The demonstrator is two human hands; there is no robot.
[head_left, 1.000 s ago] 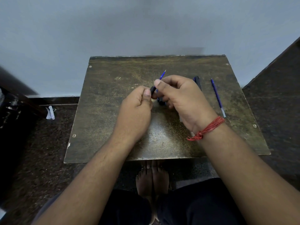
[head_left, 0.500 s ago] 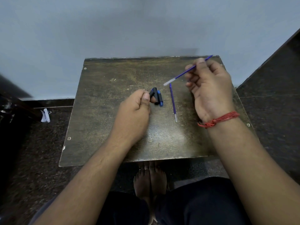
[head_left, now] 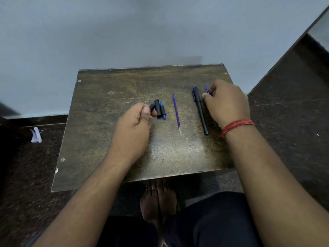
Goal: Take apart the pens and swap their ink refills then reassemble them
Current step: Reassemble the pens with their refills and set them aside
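A pale grey wall backs a small, worn brown counter [head_left: 106,139] standing on dark speckled floor. The landmark is the loose refill [head_left: 176,114] lying near the middle of the counter: a thin violet-blue tube with a silvery end nearest the person and a fine tip at the far end, its long axis running away from the person, leaning slightly left at the far end.

Left of the refill lie two short pen parts [head_left: 160,110], one black and one blue, side by side and roughly parallel to it. The left hand [head_left: 135,129] rests on the counter just left of those parts, its grip pinched on a short black pen piece [head_left: 151,106] that pokes out towards them.

Right of the refill lies a whole black pen [head_left: 200,109] with a blue clip at its far end, also pointing away from the person, its near end angled slightly right. Just right of that pen the right hand [head_left: 226,102], with a red thread [head_left: 236,125] at the wrist, has its grip closed on a second refill [head_left: 206,88], of which only the thin violet far end shows past the fingers.
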